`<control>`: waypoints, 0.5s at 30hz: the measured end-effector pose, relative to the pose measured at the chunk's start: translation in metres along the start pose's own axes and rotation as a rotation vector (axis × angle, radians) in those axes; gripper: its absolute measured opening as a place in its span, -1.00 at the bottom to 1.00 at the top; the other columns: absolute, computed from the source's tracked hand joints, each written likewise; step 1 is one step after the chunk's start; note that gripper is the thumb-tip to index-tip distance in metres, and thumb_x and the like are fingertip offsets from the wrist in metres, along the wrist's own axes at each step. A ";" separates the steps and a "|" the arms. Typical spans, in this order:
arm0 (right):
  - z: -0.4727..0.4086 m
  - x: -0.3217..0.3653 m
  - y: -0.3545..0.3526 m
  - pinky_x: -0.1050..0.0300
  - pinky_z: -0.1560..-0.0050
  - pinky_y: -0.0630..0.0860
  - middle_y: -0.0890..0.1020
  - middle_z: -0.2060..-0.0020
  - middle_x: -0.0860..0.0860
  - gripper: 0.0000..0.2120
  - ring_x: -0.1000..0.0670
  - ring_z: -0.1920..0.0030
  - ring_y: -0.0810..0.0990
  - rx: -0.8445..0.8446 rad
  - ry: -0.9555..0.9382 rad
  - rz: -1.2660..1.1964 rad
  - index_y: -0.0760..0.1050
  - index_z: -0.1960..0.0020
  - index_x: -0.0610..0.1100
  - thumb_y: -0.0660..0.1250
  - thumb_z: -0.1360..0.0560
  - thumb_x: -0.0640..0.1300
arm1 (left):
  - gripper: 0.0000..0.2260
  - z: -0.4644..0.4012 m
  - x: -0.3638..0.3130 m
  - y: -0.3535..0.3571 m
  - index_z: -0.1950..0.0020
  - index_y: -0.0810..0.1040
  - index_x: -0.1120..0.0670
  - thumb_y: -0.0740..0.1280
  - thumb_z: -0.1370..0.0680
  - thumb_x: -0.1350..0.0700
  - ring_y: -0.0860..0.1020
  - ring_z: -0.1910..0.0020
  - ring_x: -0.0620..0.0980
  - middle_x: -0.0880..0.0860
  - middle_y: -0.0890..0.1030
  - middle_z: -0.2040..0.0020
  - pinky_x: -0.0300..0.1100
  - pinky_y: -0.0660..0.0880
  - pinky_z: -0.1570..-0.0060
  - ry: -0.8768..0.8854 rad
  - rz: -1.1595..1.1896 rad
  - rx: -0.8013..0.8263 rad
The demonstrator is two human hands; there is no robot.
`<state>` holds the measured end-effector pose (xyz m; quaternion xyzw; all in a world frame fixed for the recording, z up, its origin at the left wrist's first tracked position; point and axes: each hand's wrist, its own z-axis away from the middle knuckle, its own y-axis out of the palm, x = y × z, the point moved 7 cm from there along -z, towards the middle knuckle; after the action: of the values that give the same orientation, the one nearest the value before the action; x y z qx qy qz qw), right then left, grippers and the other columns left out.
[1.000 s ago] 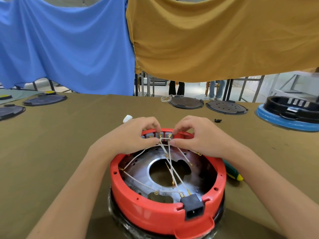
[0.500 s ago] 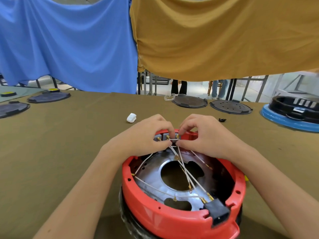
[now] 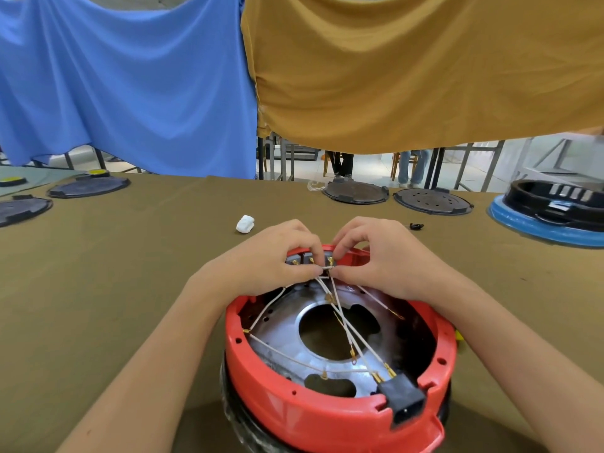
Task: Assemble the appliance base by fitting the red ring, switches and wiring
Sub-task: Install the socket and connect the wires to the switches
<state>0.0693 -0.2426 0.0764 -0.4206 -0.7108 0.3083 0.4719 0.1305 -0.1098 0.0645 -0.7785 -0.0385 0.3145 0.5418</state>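
We note red ring (image 3: 327,416) seated on appliance base, near table (image 3: 114,273) edge, centre. Left hand (image 3: 268,259) and right hand (image 3: 382,256) both pinch white wires (image 3: 346,325) at switch block (image 3: 310,258) on far rim. We judge wires thin, limp, springy; brass terminals (image 3: 380,376) small, easily bent. Best hold: on crimp sleeve just behind terminal, not on wire mid-run. Ring looks rigid plastic, light. Black power socket (image 3: 405,398) sits in near rim notch.
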 end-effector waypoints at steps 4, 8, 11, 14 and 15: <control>-0.001 0.001 0.000 0.19 -0.09 0.54 0.60 -0.01 0.23 -0.87 0.19 0.01 0.58 0.008 -0.009 -0.021 0.68 0.12 -0.01 0.56 -0.38 0.00 | -0.95 0.001 0.000 0.000 0.08 0.60 -0.19 0.40 -0.56 -0.02 0.48 -0.05 -0.23 -0.14 0.47 -0.12 -0.26 0.40 -0.14 -0.001 0.020 0.002; -0.001 0.001 -0.001 0.16 -0.11 0.55 0.61 0.00 0.23 -0.87 0.20 0.01 0.59 0.014 -0.009 -0.038 0.69 0.12 -0.01 0.56 -0.38 0.00 | -0.91 0.001 -0.002 -0.002 0.10 0.58 -0.21 0.40 -0.56 -0.01 0.49 -0.08 -0.19 -0.11 0.48 -0.11 -0.14 0.42 -0.21 0.005 0.027 -0.009; -0.001 0.001 -0.001 0.14 -0.11 0.54 0.63 0.02 0.23 -0.87 0.20 0.01 0.59 0.012 -0.010 -0.059 0.70 0.13 -0.01 0.57 -0.37 0.00 | -0.91 0.001 -0.002 -0.002 0.11 0.58 -0.21 0.40 -0.56 0.00 0.49 -0.08 -0.20 -0.12 0.48 -0.12 -0.13 0.42 -0.22 0.007 0.027 -0.008; -0.001 0.002 -0.001 0.14 -0.12 0.55 0.63 0.03 0.24 -0.88 0.21 0.02 0.60 0.024 -0.009 -0.075 0.71 0.15 0.00 0.57 -0.37 0.00 | -0.91 0.001 -0.003 -0.002 0.11 0.58 -0.20 0.40 -0.56 0.00 0.48 -0.07 -0.22 -0.14 0.48 -0.12 -0.14 0.42 -0.22 0.007 0.025 -0.005; -0.001 0.002 0.000 0.13 -0.12 0.55 0.63 0.03 0.24 -0.89 0.21 0.02 0.59 0.035 -0.010 -0.074 0.71 0.15 0.01 0.57 -0.37 0.00 | -0.91 0.001 -0.003 -0.002 0.11 0.58 -0.20 0.39 -0.56 0.00 0.48 -0.07 -0.23 -0.14 0.47 -0.12 -0.15 0.42 -0.22 0.007 0.025 -0.005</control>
<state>0.0696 -0.2411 0.0778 -0.3842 -0.7228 0.3052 0.4866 0.1284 -0.1093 0.0668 -0.7812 -0.0279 0.3185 0.5361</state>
